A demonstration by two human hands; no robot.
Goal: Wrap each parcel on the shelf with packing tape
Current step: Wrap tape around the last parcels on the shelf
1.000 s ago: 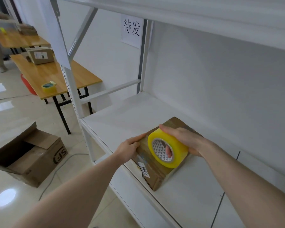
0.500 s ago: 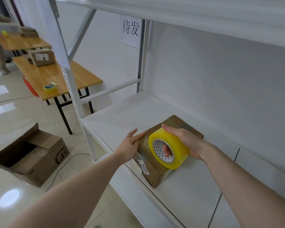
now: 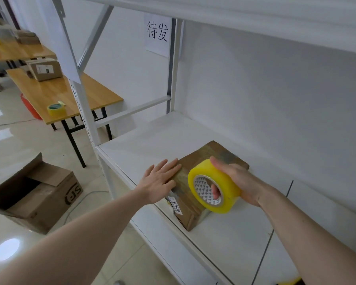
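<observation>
A brown cardboard parcel (image 3: 203,157) lies flat on the white shelf board (image 3: 144,145), its near corner at the shelf's front edge and a white label on its front side. My right hand (image 3: 236,179) grips a big yellow tape roll (image 3: 213,186), fingers through the core, held on edge over the parcel's top. My left hand (image 3: 159,178) lies flat with fingers straight and spread, pressing on the parcel's left side.
An open cardboard box (image 3: 32,194) sits on the floor to the left. A wooden table (image 3: 56,93) carries a second tape roll (image 3: 56,109) and another parcel (image 3: 45,69). A shelf upright (image 3: 84,108) stands between them and a paper sign (image 3: 157,33) hangs behind.
My left hand has gone from holding the parcel's left edge with curled fingers to lying flat and spread on it. The roll has shifted slightly right over the parcel.
</observation>
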